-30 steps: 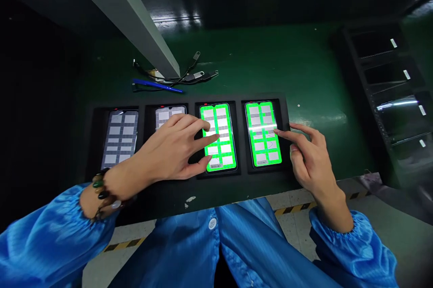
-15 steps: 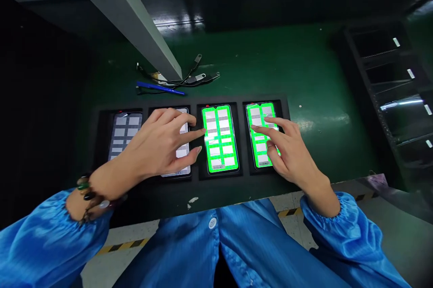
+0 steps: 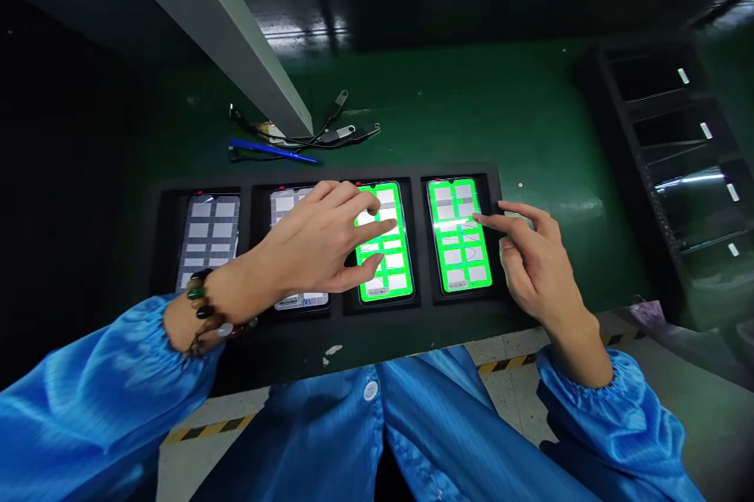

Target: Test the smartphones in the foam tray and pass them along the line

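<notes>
Two smartphones with lit green-and-white grid screens lie in a black holder point(image 3: 347, 319). My left hand point(image 3: 321, 239) reaches over the left green phone point(image 3: 402, 282), its index fingertip on the right part of that screen. At the right green phone point(image 3: 452, 257), the index fingertip of my right hand point(image 3: 533, 262) is on the screen's right edge. Neither hand grips anything; the fingers are apart. A phone with a grey-and-white grid point(image 3: 283, 202) is partly hidden under my left hand. Further left lies another grey-grid phone point(image 3: 206, 231), its lower part behind my wrist.
Behind the phones, a blue pen point(image 3: 274, 152) and black cables point(image 3: 338, 136) lie at the foot of a slanting grey post point(image 3: 236, 34). On the right stands a black tray point(image 3: 642, 164) of dark-screened devices. The green table point(image 3: 459, 109) ends just before my lap.
My left hand has slid right, across the left green phone. My right hand has also moved right, from the middle of its phone to the edge, uncovering most of the screen.
</notes>
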Tool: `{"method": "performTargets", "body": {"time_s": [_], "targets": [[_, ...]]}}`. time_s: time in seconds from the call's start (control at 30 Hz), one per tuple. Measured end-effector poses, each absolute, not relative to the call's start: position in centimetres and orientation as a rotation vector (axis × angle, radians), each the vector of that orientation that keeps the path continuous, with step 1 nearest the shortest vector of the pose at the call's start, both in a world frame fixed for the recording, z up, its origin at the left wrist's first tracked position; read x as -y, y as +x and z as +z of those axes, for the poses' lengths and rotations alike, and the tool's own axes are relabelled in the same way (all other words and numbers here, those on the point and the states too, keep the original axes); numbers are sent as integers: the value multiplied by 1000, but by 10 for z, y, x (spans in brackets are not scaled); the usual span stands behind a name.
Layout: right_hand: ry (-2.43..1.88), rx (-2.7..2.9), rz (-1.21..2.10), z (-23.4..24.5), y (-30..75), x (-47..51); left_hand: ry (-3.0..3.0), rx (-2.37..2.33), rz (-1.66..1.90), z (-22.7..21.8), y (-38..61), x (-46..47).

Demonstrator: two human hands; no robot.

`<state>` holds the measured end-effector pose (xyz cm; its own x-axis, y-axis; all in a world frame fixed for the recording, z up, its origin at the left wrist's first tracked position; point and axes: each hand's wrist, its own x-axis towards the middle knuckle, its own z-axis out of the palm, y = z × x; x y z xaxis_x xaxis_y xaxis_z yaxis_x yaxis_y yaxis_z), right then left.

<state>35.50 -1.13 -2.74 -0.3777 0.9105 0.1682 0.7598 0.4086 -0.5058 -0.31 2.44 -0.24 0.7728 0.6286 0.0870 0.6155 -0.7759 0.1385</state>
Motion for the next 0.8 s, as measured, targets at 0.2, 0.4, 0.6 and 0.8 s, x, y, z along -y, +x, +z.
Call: {"method": "performTargets", "body": {"time_s": [0.2,0.4,0.6,0.8], "targets": [[-1271,2344,544,-28,329,-8,2838,-1232,143,2,-39,-16],[-1274,2364,513,-29,322,-17,2818,-1234,152,1,-32,-21],[-1467,2239,438,-28,345,-12,2827,-1110,159,-5,1,-38],[-1506,2050,453,-27,343,-3,2801,-1152,163,5,-3,-41]]}}
